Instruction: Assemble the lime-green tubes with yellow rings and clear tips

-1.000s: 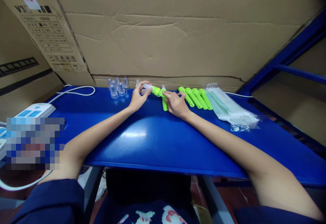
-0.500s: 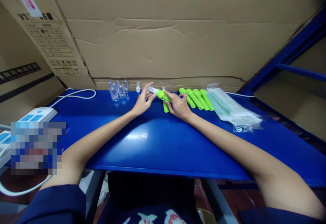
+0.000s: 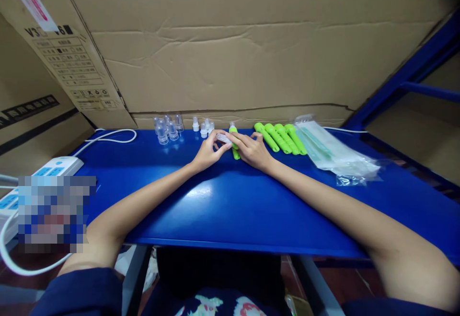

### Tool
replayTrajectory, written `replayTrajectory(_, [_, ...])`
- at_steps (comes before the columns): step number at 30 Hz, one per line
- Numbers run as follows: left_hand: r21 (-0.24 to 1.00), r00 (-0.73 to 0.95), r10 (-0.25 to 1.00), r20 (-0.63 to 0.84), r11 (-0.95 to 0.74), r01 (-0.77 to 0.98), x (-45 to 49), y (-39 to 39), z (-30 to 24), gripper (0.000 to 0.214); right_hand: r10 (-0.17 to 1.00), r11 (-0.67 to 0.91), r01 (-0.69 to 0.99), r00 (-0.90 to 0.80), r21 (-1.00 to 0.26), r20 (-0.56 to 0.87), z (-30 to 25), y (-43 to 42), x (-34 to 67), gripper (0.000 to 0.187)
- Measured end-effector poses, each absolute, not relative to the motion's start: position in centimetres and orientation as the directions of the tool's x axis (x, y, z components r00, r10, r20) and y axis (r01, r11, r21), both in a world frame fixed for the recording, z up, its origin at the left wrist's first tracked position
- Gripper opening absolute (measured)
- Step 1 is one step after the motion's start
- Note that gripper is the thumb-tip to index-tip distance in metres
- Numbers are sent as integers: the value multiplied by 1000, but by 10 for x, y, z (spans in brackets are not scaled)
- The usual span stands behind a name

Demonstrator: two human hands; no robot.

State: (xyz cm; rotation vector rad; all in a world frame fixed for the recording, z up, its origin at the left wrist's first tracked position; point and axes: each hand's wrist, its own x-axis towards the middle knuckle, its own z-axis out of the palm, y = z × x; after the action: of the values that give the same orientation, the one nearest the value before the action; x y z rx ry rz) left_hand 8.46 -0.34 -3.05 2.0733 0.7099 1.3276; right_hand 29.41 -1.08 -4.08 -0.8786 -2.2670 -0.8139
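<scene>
**Head view.** Both hands meet at the far middle of the blue table (image 3: 230, 210). The left hand (image 3: 207, 152) has its fingers drawn narrow, thumb and forefinger pinched on the left end of a small clear piece (image 3: 224, 138). The right hand (image 3: 253, 152) closes its fingertips on the opposite end. The piece lies between the two hands, with its long axis running left to right and tilted slightly away on the left. Neither hand is nearer, since each holds one end. Whether a green body continues under the right fingers cannot be told.

Directly beneath this grip lies one green tube (image 3: 235, 153) on the table, its axis running near to far — crosswise to the held piece — and its pale tip pointing at the cardboard wall (image 3: 230, 66).

To the right is a row of green tubes (image 3: 280, 137), then a plastic bag (image 3: 334, 155). To the left, near the wall, stand white nozzles (image 3: 203, 126) and clear caps (image 3: 167, 126), well apart from a power strip (image 3: 53, 167).
</scene>
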Motion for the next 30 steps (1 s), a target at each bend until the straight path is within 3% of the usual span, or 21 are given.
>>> replayTrajectory(10, [662, 318, 693, 647, -718, 216, 75, 8, -29, 41, 491, 590, 770, -581, 242, 649, -37, -15, 290, 51])
replayTrajectory(24, [568, 277, 632, 724, -774, 279, 72, 9, -23, 31, 530, 576, 791, -554, 207, 642, -38, -11, 293, 45])
replayTrajectory(30, [557, 338, 604, 722, -797, 235, 77, 5, -29, 34, 497, 587, 786, -538, 194, 681, -39, -11, 292, 43])
